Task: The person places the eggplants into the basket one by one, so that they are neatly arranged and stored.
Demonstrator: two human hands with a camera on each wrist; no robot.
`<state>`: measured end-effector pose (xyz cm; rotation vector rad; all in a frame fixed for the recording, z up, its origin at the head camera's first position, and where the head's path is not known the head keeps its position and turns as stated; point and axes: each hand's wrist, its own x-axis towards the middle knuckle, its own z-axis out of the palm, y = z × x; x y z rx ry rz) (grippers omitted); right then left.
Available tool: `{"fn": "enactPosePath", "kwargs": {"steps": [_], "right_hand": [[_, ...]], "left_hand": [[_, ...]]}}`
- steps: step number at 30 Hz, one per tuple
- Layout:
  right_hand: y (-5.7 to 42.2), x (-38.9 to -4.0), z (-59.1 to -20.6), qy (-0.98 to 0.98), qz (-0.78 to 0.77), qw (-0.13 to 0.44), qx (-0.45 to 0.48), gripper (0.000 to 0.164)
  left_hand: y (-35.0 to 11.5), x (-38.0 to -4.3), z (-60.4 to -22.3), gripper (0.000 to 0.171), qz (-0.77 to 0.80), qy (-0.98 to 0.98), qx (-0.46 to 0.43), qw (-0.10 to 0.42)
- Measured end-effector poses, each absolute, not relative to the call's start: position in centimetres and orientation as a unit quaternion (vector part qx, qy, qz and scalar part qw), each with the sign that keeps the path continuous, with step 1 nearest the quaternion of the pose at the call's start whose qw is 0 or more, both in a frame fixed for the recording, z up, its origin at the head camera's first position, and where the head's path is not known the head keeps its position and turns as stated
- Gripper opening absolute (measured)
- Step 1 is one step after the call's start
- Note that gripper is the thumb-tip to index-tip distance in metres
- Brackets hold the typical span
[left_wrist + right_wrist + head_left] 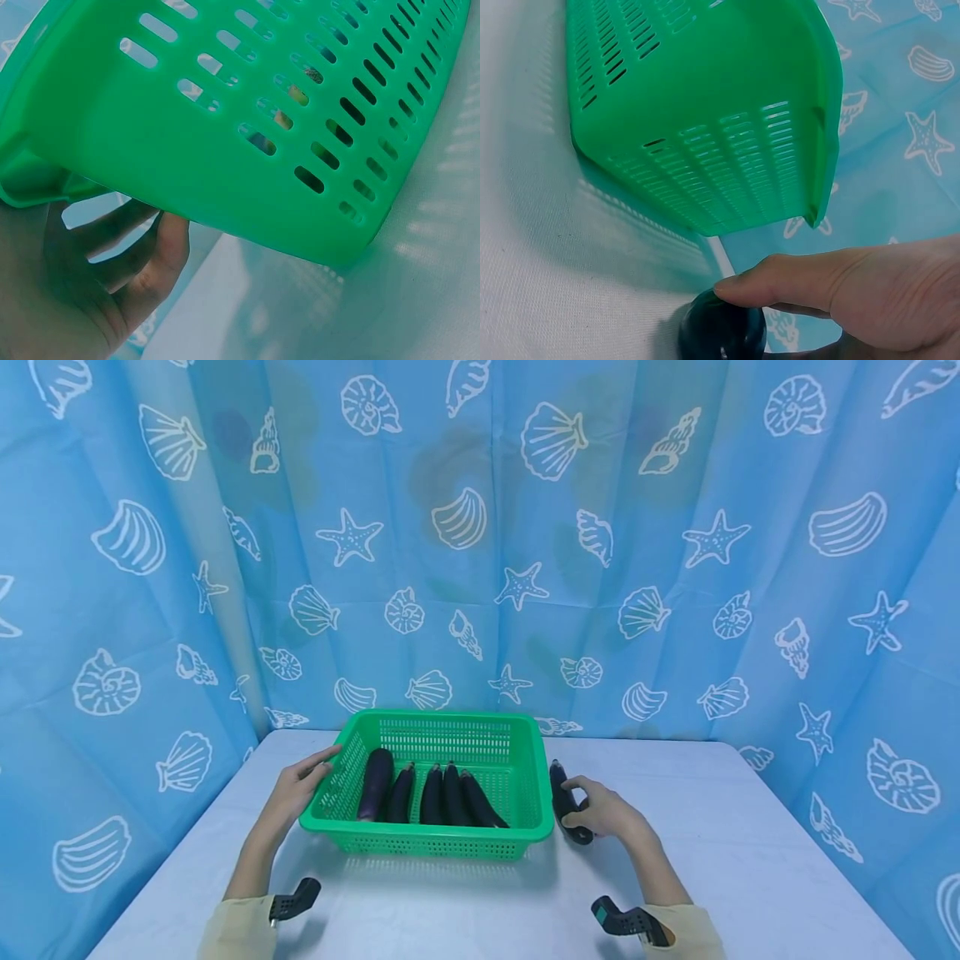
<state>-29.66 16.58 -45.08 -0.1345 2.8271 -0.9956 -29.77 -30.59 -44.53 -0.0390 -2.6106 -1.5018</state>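
Observation:
A green plastic basket [431, 843] stands on the table with several dark purple eggplants [377, 781] lying side by side inside it. My left hand [294, 789] rests at the basket's left side, its fairly straight fingers touching the rim and outer wall. Just outside the right wall, another eggplant [558, 789] lies lengthwise on the table. My right hand [603, 810] grips that eggplant from the right, the thumb on its near part and fingers farther along. In the right wrist view the thumb [780, 281] presses on the eggplant's rounded end [724, 330].
A white cloth covers the table [420, 918]. Behind and on both sides hangs a blue curtain [480, 568] printed with white shells and starfish. Black camera mounts [296, 900] are strapped on both wrists. Inside the basket, bare floor shows right of the eggplants.

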Motion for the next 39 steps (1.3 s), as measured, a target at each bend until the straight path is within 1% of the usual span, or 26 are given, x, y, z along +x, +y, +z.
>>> {"fn": "enactPosePath", "kwargs": {"steps": [11, 25, 39], "right_hand": [[16.52, -29.51, -44.88, 0.942, -0.326, 0.066, -0.052, 0.06], [16.47, -29.67, -45.09, 0.943, -0.322, 0.07, -0.034, 0.061], [16.55, -29.72, -45.18, 0.943, -0.325, 0.067, -0.037, 0.06]], "left_hand": [[-30.56, -29.72, -44.45, 0.047, -0.495, -0.867, -0.011, 0.061], [-30.5, -29.6, -44.41, 0.047, -0.496, -0.866, -0.011, 0.06], [-30.48, -29.57, -44.42, 0.047, -0.498, -0.865, -0.011, 0.063]]}}
